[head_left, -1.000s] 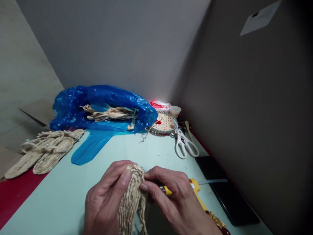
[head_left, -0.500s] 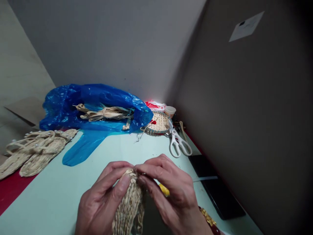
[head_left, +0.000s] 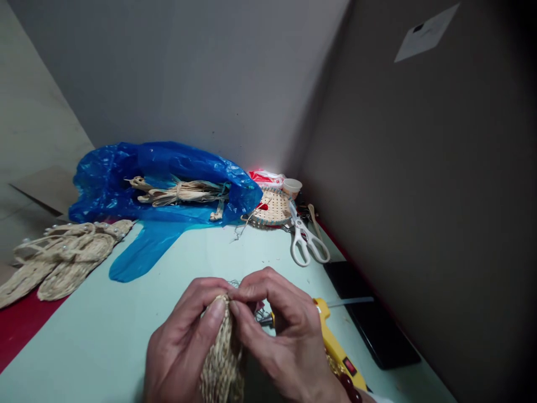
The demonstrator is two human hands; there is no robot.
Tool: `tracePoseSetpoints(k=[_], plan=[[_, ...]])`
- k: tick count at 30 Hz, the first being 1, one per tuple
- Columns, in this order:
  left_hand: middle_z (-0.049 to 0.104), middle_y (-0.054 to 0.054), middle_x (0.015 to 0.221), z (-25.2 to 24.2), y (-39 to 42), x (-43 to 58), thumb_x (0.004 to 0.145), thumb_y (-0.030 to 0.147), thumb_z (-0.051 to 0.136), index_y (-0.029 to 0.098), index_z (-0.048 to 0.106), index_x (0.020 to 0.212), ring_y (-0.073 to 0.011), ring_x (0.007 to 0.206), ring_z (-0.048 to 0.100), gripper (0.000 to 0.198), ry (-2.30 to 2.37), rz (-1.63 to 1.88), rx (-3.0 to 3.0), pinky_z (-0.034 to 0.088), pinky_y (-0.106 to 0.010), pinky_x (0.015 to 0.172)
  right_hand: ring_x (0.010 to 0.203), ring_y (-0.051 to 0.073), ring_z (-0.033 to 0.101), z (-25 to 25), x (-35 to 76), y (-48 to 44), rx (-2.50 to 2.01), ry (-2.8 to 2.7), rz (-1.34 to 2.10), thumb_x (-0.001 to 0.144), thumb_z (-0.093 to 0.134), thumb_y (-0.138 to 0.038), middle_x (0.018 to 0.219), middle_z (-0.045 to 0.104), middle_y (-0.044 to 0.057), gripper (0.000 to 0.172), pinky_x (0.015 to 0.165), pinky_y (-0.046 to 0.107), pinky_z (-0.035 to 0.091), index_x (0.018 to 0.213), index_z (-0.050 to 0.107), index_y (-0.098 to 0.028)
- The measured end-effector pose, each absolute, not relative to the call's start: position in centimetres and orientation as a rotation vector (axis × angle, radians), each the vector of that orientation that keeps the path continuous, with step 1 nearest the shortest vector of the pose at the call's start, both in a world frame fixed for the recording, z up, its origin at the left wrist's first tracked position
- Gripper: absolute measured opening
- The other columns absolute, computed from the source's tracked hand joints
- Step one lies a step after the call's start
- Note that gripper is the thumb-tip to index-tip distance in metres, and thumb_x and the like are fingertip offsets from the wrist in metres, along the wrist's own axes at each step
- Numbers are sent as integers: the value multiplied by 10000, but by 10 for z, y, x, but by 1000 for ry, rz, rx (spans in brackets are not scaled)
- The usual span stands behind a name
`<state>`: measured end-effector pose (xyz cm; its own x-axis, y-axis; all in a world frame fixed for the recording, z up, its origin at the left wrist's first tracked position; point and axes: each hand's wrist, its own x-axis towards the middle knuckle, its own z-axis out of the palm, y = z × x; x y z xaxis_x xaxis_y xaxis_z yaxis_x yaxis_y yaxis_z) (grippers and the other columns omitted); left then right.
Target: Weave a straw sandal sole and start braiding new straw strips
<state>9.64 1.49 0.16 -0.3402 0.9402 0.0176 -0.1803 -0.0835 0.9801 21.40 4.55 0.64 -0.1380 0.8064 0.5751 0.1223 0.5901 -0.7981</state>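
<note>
My left hand [head_left: 188, 341] grips a woven straw piece [head_left: 222, 358], its thumb on the near face close to the top edge. The piece is held upright, with rows of plaited strands; its lower end runs out of view. Thumb and forefinger of my right hand [head_left: 285, 330] are pinched together at the same top edge, touching the left fingertips. Whether a fine strand is between them is hidden. Partly behind my right hand lies a yellow glue gun [head_left: 335, 341] with a red switch. Thin wiry threads [head_left: 235, 283] show just beyond my fingertips.
A blue plastic bag [head_left: 168, 157] holds a straw bundle [head_left: 184, 191] at the back. Woven sandals with beads [head_left: 78, 257] lie left. White-handled scissors [head_left: 308, 246], a round woven tray [head_left: 272, 208] and a small cup [head_left: 292, 187] stand back right. A black flat device [head_left: 386, 336] lies right.
My right hand has shifted left, its thumb and forefinger now pinched at the straw edge. The left hand has moved slightly right. More of the yellow glue gun shows.
</note>
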Motion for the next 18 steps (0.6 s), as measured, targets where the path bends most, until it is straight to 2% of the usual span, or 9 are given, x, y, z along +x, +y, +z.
tracePoseSetpoints(k=[3, 5, 8, 10, 12, 15, 18], plan=[[683, -48, 909, 5, 19, 90, 813, 465, 637, 241, 724, 903, -217, 786, 638, 257, 1127, 1455, 889, 514, -284, 651, 723, 131, 621, 6, 220, 52, -853, -1642, 809, 834, 650, -97, 797, 673, 27, 106, 663, 245, 497, 881, 722, -160], [665, -18, 852, 4, 22, 84, 809, 505, 632, 259, 686, 967, -180, 685, 603, 297, 1174, 1377, 961, 490, -268, 609, 724, 129, 619, 6, 224, 55, -909, -1664, 858, 861, 657, -148, 799, 674, 12, 90, 668, 247, 489, 884, 730, -194], [634, 27, 791, 1, 26, 77, 781, 461, 697, 267, 655, 888, -140, 654, 565, 225, 1303, 1305, 1108, 457, -223, 593, 746, 131, 616, 4, 227, 58, -947, -1680, 964, 882, 671, -226, 807, 676, -4, 62, 688, 251, 481, 925, 715, -223], [619, 34, 778, -2, 28, 75, 785, 435, 707, 254, 640, 809, -140, 715, 566, 194, 1331, 1342, 1129, 450, -199, 610, 758, 128, 622, 3, 227, 58, -917, -1603, 1107, 896, 662, -249, 831, 686, -16, 209, 690, 248, 485, 1104, 641, -247], [601, 41, 765, -4, 28, 74, 787, 421, 710, 251, 639, 815, -134, 735, 553, 186, 1317, 1416, 1055, 448, -181, 613, 785, 125, 633, 3, 227, 59, -878, -1521, 1203, 910, 640, -251, 908, 700, -11, 334, 702, 246, 495, 1229, 540, -260], [602, 47, 773, -3, 28, 75, 776, 418, 726, 248, 642, 877, -118, 711, 546, 216, 1280, 1501, 857, 467, -172, 624, 856, 126, 643, 4, 226, 58, -887, -1519, 1191, 922, 611, -229, 1017, 699, 16, 218, 756, 246, 503, 1136, 572, -235], [614, 45, 785, 0, 28, 75, 760, 410, 744, 242, 631, 890, -115, 708, 565, 241, 1270, 1552, 736, 478, -168, 611, 813, 121, 637, 5, 225, 55, -892, -1564, 1159, 901, 625, -197, 915, 692, 9, 74, 730, 228, 501, 973, 606, -201]])
